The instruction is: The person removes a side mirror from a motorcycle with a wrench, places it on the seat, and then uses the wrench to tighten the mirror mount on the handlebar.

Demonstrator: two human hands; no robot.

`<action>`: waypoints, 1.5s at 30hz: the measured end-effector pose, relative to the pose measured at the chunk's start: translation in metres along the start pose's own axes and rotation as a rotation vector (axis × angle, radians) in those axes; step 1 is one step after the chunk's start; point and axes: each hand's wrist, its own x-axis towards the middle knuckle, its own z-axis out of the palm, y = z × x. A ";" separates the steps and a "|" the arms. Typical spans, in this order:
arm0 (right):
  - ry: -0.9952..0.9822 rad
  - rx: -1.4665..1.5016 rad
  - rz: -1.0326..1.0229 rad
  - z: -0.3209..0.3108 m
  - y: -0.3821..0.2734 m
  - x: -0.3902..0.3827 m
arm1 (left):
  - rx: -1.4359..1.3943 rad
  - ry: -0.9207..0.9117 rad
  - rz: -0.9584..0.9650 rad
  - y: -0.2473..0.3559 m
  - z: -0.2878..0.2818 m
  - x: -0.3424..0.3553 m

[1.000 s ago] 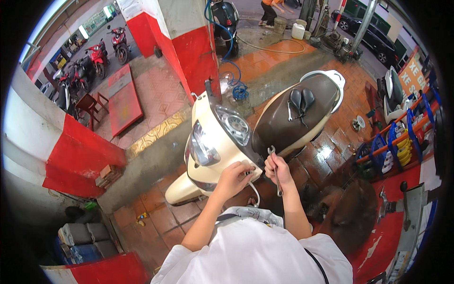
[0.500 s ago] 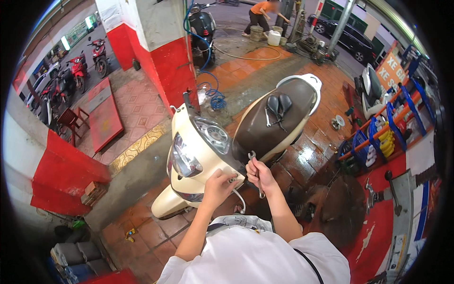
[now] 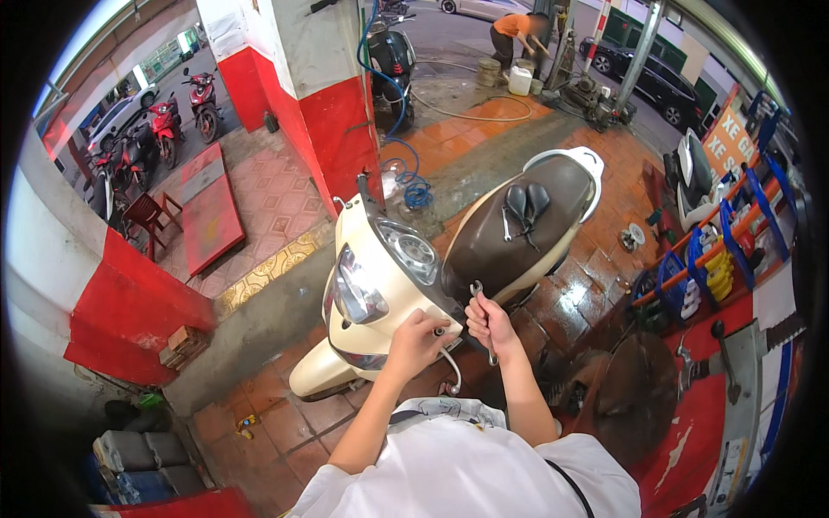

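A cream scooter [image 3: 345, 226] stands before me with its headlight and dashboard [image 3: 409, 249] turned toward my left. My left hand [image 3: 416, 345] is at the near end of the handlebar, fingers pinched by a small round metal part [image 3: 439, 331]; whatever is between them is too small to make out. Just below hangs the bent brake lever [image 3: 452, 373]. My right hand [image 3: 490, 326], closed in a fist, grips a wrench [image 3: 476, 287] whose open jaw sticks out above and whose other end shows below. On the brown seat [image 3: 485, 226] lie two black mirrors [image 3: 527, 200] and another wrench [image 3: 506, 226].
A red and white pillar [image 3: 332, 129] rises beyond the scooter, a coiled blue hose [image 3: 416, 193] at its foot. To the right are a rack with blue hooks [image 3: 721, 246] and a round dark metal plate [image 3: 637, 388]. A person in orange [image 3: 514, 28] bends over near buckets at the back.
The whole scene has shifted slightly right and down as my head turned. My hands keep nearly the same places at the handlebar, the wrench still in my right hand.
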 end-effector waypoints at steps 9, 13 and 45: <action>-0.004 0.010 0.032 -0.001 0.001 -0.004 | -0.023 -0.035 0.105 -0.006 -0.006 -0.007; -0.006 0.011 0.026 0.000 0.000 -0.002 | -0.028 -0.019 0.069 -0.002 -0.003 -0.002; 0.041 0.033 0.034 0.000 0.001 -0.003 | 0.068 -0.027 0.190 -0.001 -0.007 0.001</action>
